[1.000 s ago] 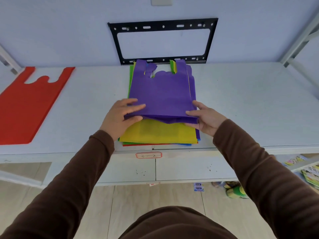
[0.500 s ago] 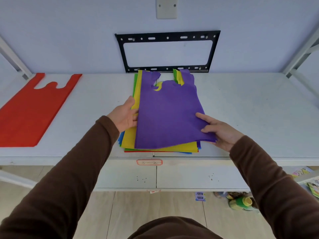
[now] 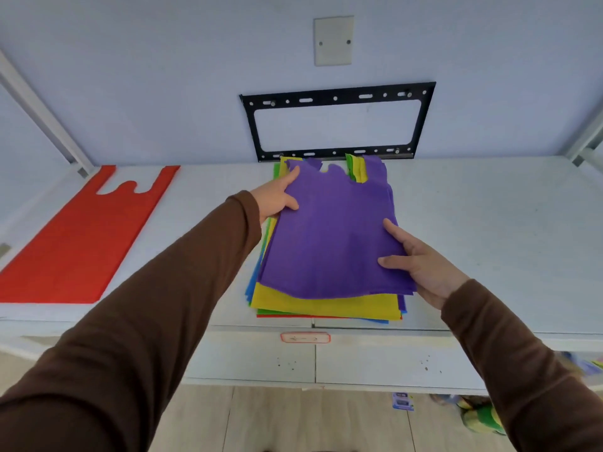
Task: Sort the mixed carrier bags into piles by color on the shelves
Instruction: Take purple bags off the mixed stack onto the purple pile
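A purple carrier bag (image 3: 329,236) lies on top of a mixed stack of bags (image 3: 323,305) in yellow, green, blue and red, at the middle of the white shelf (image 3: 489,230). My left hand (image 3: 277,197) grips the purple bag's upper left edge, thumb on top and fingers under it. My right hand (image 3: 421,265) pinches its lower right edge, with thumb and forefinger on top. A single red bag (image 3: 81,236) lies flat at the shelf's left end.
A black metal bracket (image 3: 336,122) is fixed to the wall right behind the stack, with a blank wall plate (image 3: 333,40) above it. Slanted shelf struts stand at both ends. Below the shelf are a lower board, the floor and some packets at the right.
My left hand has slid up the stack's left side to the purple bag's top corner. The purple bag's near edge has lifted back, uncovering more of the yellow bag below.
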Motion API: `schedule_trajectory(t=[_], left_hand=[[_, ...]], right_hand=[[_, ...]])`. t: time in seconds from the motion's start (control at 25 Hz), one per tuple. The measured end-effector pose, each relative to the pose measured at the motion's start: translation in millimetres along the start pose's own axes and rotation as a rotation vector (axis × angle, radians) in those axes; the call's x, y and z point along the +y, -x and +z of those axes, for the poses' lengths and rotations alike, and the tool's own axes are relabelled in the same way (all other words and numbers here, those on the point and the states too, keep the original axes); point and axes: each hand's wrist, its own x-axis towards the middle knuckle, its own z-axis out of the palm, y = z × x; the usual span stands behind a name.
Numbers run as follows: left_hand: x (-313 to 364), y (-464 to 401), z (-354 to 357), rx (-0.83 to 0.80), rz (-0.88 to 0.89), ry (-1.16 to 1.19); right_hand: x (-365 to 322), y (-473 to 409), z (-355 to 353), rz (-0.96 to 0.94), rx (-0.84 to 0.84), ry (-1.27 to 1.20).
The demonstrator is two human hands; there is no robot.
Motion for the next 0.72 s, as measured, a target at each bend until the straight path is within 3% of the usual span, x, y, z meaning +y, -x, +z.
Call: schedule_trajectory(t=[0.16,0.32,0.44,0.6,0.72], left_hand=[[26.9,15.1,-104.2,0.054,0.198,-0.167],[-2.7,47.3,-207.4,0.142,0.281,-0.079],[-76.9,56.8,-243.7,0.176,0.133,0.052],[-174.8,47.8,-245.8,0.054,-0.16,0.065],[-191.1,44.2,-245.6,0.073,-0.157,-0.071]], right_hand=[[-11.1,-28.0,82.5,-0.122,-0.021,-0.085],[-9.0,-66.0,184.3,-0.19,-0.027,-0.076],[18.6,-88.2,237.8,-0.116,-0.012,0.089],[59.8,-92.6,267.0,0.021,0.036,0.629],[68.0,-87.9,271.9,0.014,0.099,0.825]])
